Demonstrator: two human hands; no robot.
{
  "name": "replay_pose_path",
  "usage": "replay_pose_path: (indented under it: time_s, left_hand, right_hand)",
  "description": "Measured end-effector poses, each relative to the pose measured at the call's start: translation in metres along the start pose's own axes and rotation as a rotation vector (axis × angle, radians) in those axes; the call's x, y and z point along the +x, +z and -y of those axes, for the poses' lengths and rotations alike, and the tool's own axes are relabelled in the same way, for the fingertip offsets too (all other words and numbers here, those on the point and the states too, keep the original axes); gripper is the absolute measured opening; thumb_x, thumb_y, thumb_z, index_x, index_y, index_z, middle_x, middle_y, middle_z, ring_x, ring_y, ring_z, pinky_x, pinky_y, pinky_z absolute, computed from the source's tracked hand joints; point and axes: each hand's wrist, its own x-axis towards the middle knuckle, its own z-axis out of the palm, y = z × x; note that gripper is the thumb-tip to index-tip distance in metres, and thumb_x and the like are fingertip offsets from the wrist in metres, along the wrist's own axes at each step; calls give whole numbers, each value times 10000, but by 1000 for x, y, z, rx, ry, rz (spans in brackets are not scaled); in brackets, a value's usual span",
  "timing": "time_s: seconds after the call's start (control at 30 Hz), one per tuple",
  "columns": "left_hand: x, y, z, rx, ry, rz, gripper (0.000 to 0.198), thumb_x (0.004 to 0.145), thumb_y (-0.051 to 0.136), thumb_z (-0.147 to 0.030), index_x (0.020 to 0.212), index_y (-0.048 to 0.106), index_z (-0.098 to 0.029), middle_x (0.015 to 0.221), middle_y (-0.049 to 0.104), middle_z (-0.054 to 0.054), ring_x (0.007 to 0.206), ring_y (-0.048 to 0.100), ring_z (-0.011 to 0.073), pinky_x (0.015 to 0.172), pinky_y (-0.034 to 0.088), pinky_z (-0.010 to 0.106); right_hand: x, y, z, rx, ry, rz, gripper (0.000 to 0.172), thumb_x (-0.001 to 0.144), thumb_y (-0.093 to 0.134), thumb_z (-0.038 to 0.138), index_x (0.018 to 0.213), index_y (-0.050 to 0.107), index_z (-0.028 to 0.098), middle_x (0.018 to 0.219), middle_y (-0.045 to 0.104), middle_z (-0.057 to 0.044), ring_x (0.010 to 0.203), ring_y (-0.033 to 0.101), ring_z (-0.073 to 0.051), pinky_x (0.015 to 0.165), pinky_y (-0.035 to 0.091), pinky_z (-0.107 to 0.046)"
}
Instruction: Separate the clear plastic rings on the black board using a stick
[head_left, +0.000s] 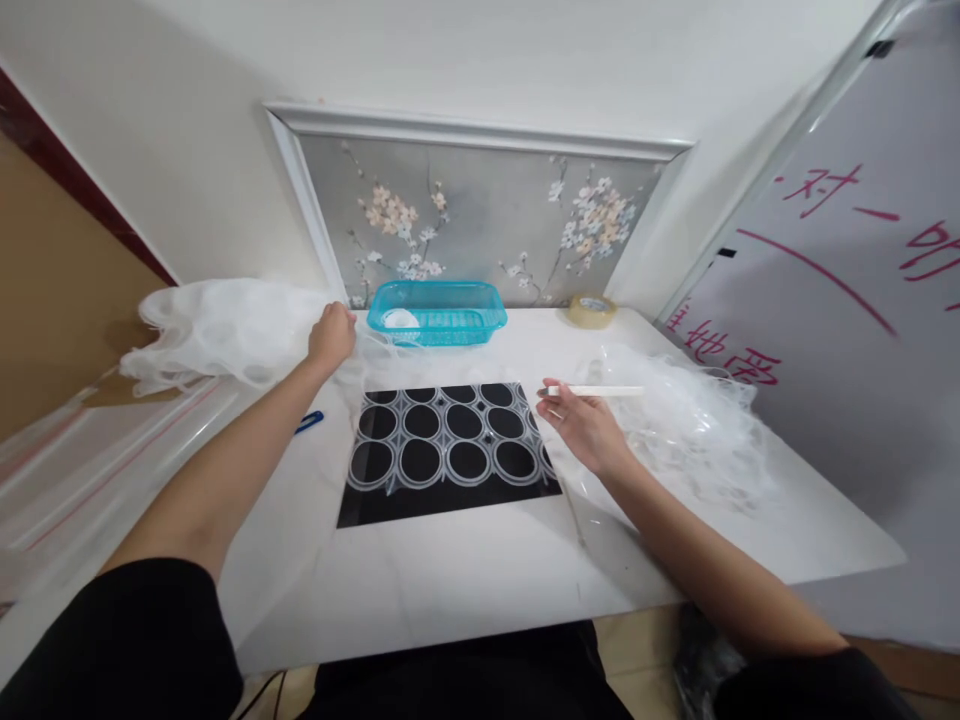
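Observation:
My left hand (332, 338) is closed at the right edge of a pile of white translucent sheets with round cutouts (240, 325). What its fingers grip is hidden. My right hand (589, 425) is closed around a slim white pen-like tool (611, 391), its dark end pointing left. Between both hands a black board (450, 500) lies flat on the white table (465, 590). A see-through sheet of joined rings (444, 440) rests over it. To the right of the right hand spreads a loose heap of clear ring-shaped plastic scraps (690, 420).
A blue plastic basket (439, 290) with a white round item (400, 319) inside stands by the wall. A roll of tape (592, 310) lies right of it. A blue-handled object (309, 421) lies under my left forearm. Clear plastic bags (112, 480) cover the left side. A whiteboard (840, 300) stands at right.

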Motion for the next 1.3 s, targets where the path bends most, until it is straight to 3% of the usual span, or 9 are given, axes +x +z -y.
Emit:
replay_pose_path:
  time_s: [0.1,0.2,0.27,0.37,0.43,0.5,0.7,0.93,1.3]
  left_hand:
    - [-11,3,-12,-53,26,-62,221,897,479,-201,1107,494,-133,1177,511,162,1059,550,297,901,448,429]
    - [-49,8,-31,-119,151,-93,311,864,559,-225,1146,473,-124,1204,486,166,1133,496,278,945,433,396]
    - [-92,9,-44,-158,328,-47,266,851,598,-261,1084,528,-153,1129,539,111,1088,514,238,937,438,364]
    - [-168,5,-55,-134,860,66,196,895,547,-348,942,621,-172,1059,578,93,1008,532,255,869,440,418]
    - [-209,1,-56,-104,1019,105,278,917,516,-374,1037,627,-150,1116,577,121,1077,503,285,879,426,431]
    - [-232,0,-54,-94,1088,135,340,931,486,-390,1113,609,-132,1145,576,131,1101,488,294,898,414,434]
    - [-236,4,-51,-86,1082,200,426,940,450,-435,1182,587,-113,1183,579,130,1128,483,295,926,402,416]
    - [-241,7,-52,-58,1118,155,409,965,417,-397,1206,585,-112,1200,629,93,1135,522,286,964,381,420]
    - [-243,12,-52,-89,1207,108,357,982,407,-307,1167,607,-76,1190,646,112,1117,577,272,949,450,421]
  right_hand:
    - [-16,13,-16,-168,95,71,324,663,767,448,859,719,195,759,708,-37,715,653,-173,753,510,-347]
    - [-32,26,-28,-435,109,157,319,712,723,444,875,711,170,658,678,-18,639,624,-168,630,481,-311]
    - [-39,33,-32,-567,49,216,289,752,686,431,873,700,169,641,664,-12,620,612,-169,597,467,-306]
    - [-42,41,-35,-691,-102,266,197,793,658,370,846,702,185,770,705,-39,742,648,-192,690,485,-326]
    - [-42,44,-37,-742,-159,285,147,806,649,334,816,709,199,847,722,-52,819,661,-207,751,489,-341]
    - [-43,46,-40,-778,-175,307,120,814,644,311,814,713,212,863,730,-49,844,667,-212,782,491,-351]
    - [-46,45,-45,-844,-242,275,80,800,666,284,803,718,222,839,731,-35,830,670,-208,790,505,-349]
    - [-46,44,-45,-839,-242,274,65,796,673,272,806,718,226,828,731,-31,820,669,-204,791,514,-352]
    - [-45,42,-48,-820,-252,272,74,797,677,279,805,720,219,834,728,-32,811,663,-194,778,499,-343]
